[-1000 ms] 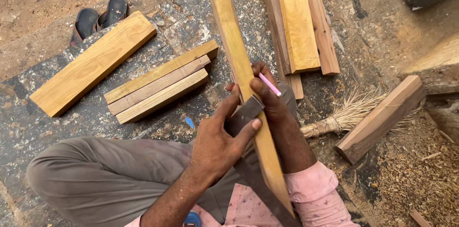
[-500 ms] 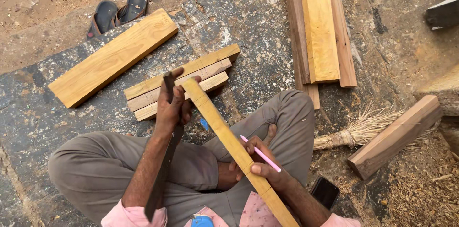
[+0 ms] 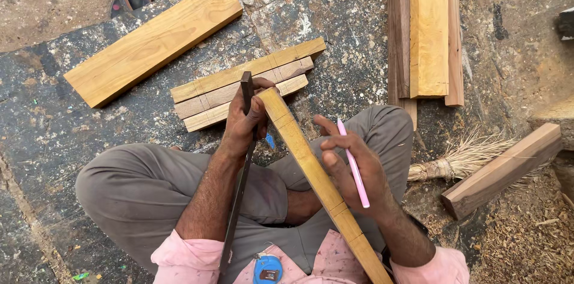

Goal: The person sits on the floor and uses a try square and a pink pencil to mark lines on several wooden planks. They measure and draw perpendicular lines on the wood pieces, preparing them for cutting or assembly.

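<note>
Gripping the long yellow wooden strip [image 3: 311, 164] across my lap, left hand [image 3: 242, 122] clasps its far end with a dark metal blade [image 3: 239, 182], right hand [image 3: 353, 176] pinching a pink pencil [image 3: 354, 164]; stiff, light, best held mid-length.

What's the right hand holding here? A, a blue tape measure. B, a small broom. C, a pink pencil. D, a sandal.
C: the right hand grips a pink pencil beside the wooden strip, while the broom lies on the ground off to the side.
</note>
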